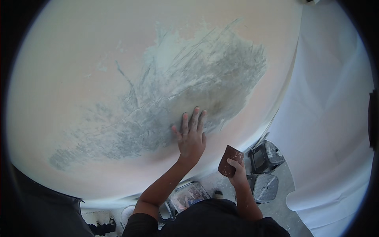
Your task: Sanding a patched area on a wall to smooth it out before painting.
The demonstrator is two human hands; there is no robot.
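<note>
Fingers spread, my left hand [192, 139] rests on a large, curved, pale panel [88, 74] and holds nothing. Under its fingertips lies a grey patch [148, 124], scuffed and streaked, with a thin crack-like line running across it. Pale, dusty powder coats the fingers. My right hand [237, 171] grips a reddish-brown sanding pad [228, 158] between thumb and fingers, apart from the panel and near its lower right edge. White specks dot the pad. Whether it is a folded abrasive sheet or a block cannot be made out.
Two dark plastic stools [274, 154] [265, 188] stand at the lower right on the grey floor [278, 211]. A dusty stool [191, 194] bearing items is below the panel. White sheeting [328, 118] hangs at right. Another person's shoe [112, 224] shows at lower left.
</note>
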